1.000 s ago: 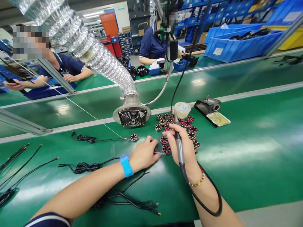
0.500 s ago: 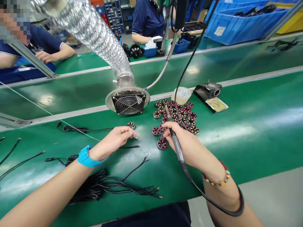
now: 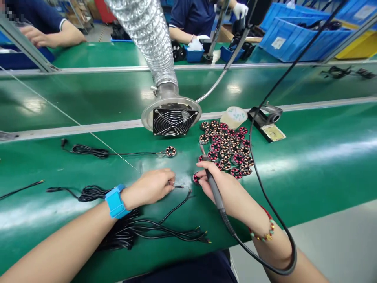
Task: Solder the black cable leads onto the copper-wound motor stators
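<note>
My left hand [image 3: 154, 184] is closed, its fingertips pinching a black cable [image 3: 178, 186] near its stripped end. A thin pale wire [image 3: 73, 119], which looks like solder wire, runs from the upper left down to this hand. My right hand [image 3: 219, 184] grips a soldering iron [image 3: 214, 186] like a pen, its tip pointing up and away. The fingers of that hand also touch a small round motor stator [image 3: 196, 177] at the near edge of a group of stators [image 3: 225, 153]. Another stator [image 3: 171, 151] lies beyond my left hand, at the end of a coiled cable [image 3: 90, 150].
A fan on a foil duct [image 3: 175, 122] hangs over the bench. A soldering iron stand with a sponge [image 3: 269, 122] sits at the back right, beside a translucent tub [image 3: 233, 117]. Black cables [image 3: 126, 232] lie in front. Co-workers sit across, near blue bins [image 3: 303, 39].
My left hand has come down onto the black cable's end. My right hand has moved slightly nearer, its fingers now at the front stator. The head view has shifted.
</note>
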The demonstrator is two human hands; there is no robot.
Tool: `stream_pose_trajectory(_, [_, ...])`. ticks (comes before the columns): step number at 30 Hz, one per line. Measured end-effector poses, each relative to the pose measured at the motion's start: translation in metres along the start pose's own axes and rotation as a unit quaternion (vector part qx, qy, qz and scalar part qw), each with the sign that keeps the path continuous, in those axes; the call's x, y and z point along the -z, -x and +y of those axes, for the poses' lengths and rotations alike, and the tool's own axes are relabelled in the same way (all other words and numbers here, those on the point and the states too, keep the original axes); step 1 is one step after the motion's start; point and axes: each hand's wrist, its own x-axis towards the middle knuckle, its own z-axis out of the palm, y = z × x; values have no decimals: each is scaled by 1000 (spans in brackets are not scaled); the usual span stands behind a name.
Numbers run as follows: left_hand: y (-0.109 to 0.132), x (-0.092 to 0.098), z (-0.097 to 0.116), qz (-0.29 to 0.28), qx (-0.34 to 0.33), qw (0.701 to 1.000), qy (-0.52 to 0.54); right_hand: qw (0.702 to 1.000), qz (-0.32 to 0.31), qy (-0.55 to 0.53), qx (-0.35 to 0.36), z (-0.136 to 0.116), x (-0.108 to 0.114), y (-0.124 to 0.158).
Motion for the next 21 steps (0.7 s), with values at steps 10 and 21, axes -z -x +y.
stream_pose_trajectory(10, [-7, -1, -7, 55, 61, 952, 294, 989, -54, 67, 119, 14, -2, 1])
stream_pose_trajectory(21, [-12, -7, -15, 104, 31, 945, 309, 983, -3, 104, 151, 5, -31, -25])
